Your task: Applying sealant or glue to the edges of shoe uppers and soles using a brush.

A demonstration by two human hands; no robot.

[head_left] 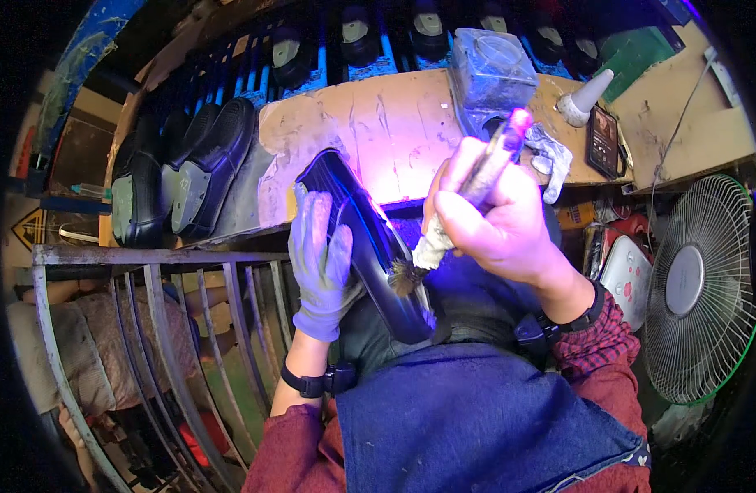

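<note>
A black shoe (357,234) is tilted in front of me, between the bench edge and my apron. My left hand (320,267), in a stained light purple glove, grips it along its left side; the thumb rests on the shoe. My bare right hand (501,218) is closed around a brush (430,248) with a pale wrapping near its bristles. The dark, splayed bristles (406,278) touch or nearly touch the shoe's right side, toward its near end. A bright purplish light falls on the bench beyond the shoe.
On the cardboard-covered bench (394,123) stand a cloudy plastic container (493,70), a grey cone (590,94) and a phone (605,144). Black shoes (217,164) lie left; others line the back rack. A fan (686,279) is right; metal bars (160,256) left, a person (90,353) beyond.
</note>
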